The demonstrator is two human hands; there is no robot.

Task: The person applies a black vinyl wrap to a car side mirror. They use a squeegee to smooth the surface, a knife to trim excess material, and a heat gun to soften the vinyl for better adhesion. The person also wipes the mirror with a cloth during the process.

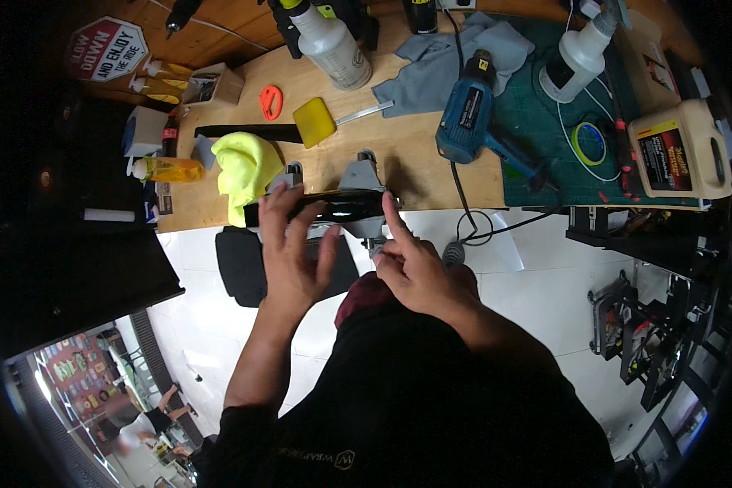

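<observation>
A glossy black elongated part rests across a grey clamp-like stand at the front edge of the wooden workbench. My left hand lies over the part's left end, fingers spread and fingertips touching its surface. At the opposite end, my right hand stretches its index finger up against the part's edge. Its other fingers curl beside the stand's metal fitting; nothing shows held in them. Left of the stand lies a bright yellow cloth. A yellow squeegee card is just beyond the part.
A teal heat gun lies right of the stand, its black cord hanging over the bench edge. Behind are a spray bottle, a grey cloth and an orange cutter. Green tape and a beige jug sit far right.
</observation>
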